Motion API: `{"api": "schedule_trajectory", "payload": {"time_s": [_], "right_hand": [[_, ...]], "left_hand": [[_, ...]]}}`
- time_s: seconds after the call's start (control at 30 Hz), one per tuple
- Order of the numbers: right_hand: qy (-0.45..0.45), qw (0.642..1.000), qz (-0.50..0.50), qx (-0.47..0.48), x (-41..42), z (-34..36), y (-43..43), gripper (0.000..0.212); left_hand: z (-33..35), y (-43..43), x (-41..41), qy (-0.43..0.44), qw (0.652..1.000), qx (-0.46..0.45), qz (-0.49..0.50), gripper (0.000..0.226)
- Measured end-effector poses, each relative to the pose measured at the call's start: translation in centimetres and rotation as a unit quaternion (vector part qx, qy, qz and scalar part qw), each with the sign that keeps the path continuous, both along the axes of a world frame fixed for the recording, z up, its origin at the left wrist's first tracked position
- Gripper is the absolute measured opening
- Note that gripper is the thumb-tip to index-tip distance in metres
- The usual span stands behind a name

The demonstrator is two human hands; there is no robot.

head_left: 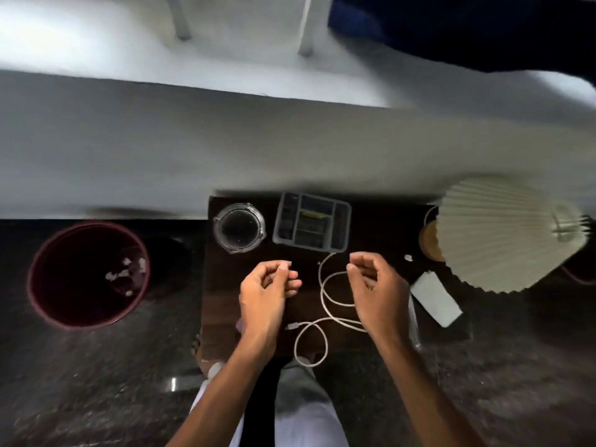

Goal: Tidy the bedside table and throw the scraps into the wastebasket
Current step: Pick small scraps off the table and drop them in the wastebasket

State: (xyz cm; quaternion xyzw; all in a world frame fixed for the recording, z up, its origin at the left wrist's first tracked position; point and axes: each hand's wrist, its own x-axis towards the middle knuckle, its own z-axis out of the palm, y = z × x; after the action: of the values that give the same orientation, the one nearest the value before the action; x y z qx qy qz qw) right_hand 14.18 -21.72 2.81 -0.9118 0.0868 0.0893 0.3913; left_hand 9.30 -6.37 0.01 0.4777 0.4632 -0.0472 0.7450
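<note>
Several scraps (121, 274) already lie in the wastebasket (64, 295) left of the table (225, 301), but one white scrap (408, 258) remains near its right edge and the cable (342, 322) sprawls loose at the front, while the left hand (264, 291) and right hand (379, 291) hover with curled fingers (364, 258), and it cannot be told whether they grip anything.

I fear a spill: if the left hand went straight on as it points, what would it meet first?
The left hand likely meets the grey organiser tray, not the glass jar; depth unclear.

White bed (225, 140), dark speckled floor (80, 382); cream pleated lamp (503, 233)
</note>
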Motion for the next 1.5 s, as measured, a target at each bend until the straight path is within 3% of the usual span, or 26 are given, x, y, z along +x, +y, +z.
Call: {"api": "schedule_trajectory", "payload": {"time_s": [0.2, 0.43, 0.63, 0.9, 1.1, 1.27, 1.5], "right_hand": [[0.057, 0.989, 0.053, -0.127, 3.4, -1.8, -5.8, 0.027], [0.121, 0.944, 0.128, -0.279, 6.6, -3.9, -9.8, 0.040], [0.181, 0.917, 0.130, -0.332, 8.2, -5.2, -10.5, 0.051], [0.179, 0.923, 0.123, -0.317, 8.7, -6.7, -11.0, 0.026], [0.194, 0.923, 0.136, -0.303, 9.4, -7.7, -11.9, 0.024], [0.148, 0.971, 0.123, -0.145, 8.9, -7.4, -11.2, 0.009], [0.178, 0.976, 0.123, -0.011, 6.5, -3.7, -8.4, 0.009]], "left_hand": [[0.2, -3.4, 1.2, -0.016, 0.998, -0.003, -0.053, 0.013], [-0.2, -5.8, 2.2, -0.021, 0.997, -0.005, -0.077, 0.012], [-0.7, -7.3, 2.6, -0.025, 0.995, -0.018, -0.093, 0.014], [-1.1, -8.0, 3.2, -0.016, 0.996, -0.019, -0.081, 0.015], [-1.4, -8.3, 3.4, -0.014, 0.997, -0.034, -0.074, 0.017], [-1.8, -8.4, 3.3, -0.011, 0.997, -0.038, -0.065, 0.017], [-1.7, -8.5, 2.7, -0.008, 0.997, -0.025, -0.075, 0.012]]}}
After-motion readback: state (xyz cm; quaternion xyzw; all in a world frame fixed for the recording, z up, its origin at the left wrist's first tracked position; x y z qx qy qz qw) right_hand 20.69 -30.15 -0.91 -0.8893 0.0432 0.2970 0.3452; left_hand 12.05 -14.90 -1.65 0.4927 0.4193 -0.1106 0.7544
